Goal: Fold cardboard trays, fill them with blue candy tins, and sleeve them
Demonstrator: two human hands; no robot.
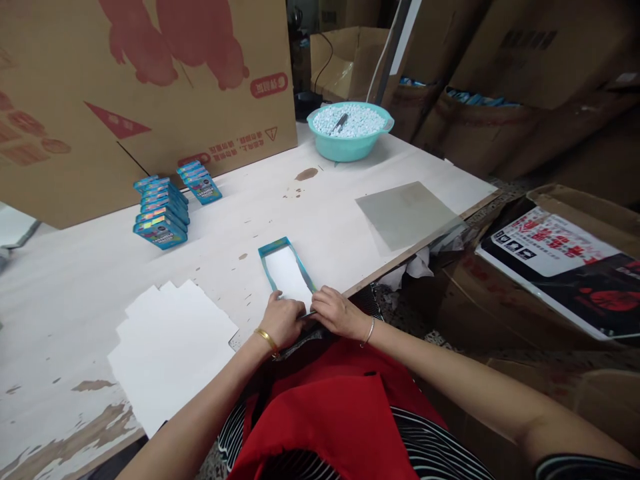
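A small cardboard box [274, 247] with blue folded edges and a white inside lies at the table's front edge. Both hands grip its near end. My left hand [283, 319] is closed around the near left corner, thumb on the side edge. At the near right corner my right hand [341, 311] has its fingers pinched on the blue edge. The hands partly hide the near end of the box. To the left, a fanned stack of white card sheets [173, 347] lies flat on the table.
Several blue printed packs [161, 230] stand in rows before a large carton [150, 113]. A turquoise basin [345, 148] full of small pale pieces stands at the back. A translucent sheet [407, 215] lies on the right of the white table [240, 260]. Cartons [550, 267] crowd the right side.
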